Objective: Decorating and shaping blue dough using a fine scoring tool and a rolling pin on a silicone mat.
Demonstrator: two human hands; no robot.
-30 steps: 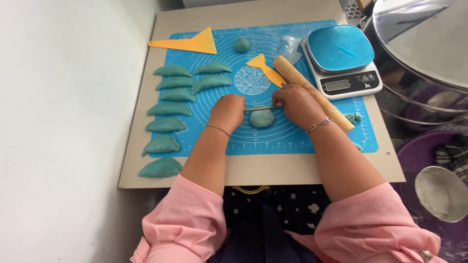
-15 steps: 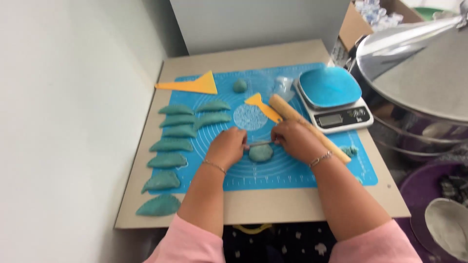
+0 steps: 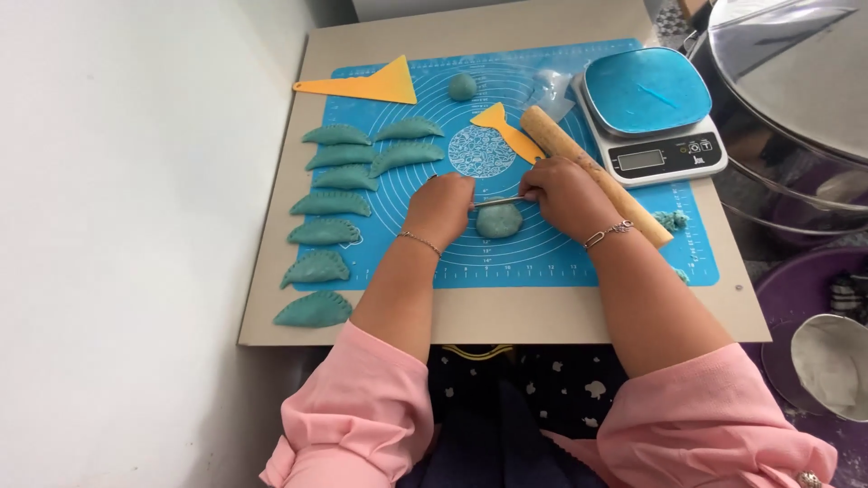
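On the counter's blue mat [image 3: 579,253], both hands pinched a thin metal tool [image 3: 500,201]: left grip [image 3: 440,207], right grip [image 3: 562,188], dough round [image 3: 499,220] just beneath.

plain white wall [image 3: 117,226] left of a beige tabletop [image 3: 506,312], under even daylight

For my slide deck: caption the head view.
Both hands, left hand and right hand, hold a thin metal tool over a teal dough piece on a blue mat.

L hand [image 3: 440,208], R hand [image 3: 565,192], both curled, close together
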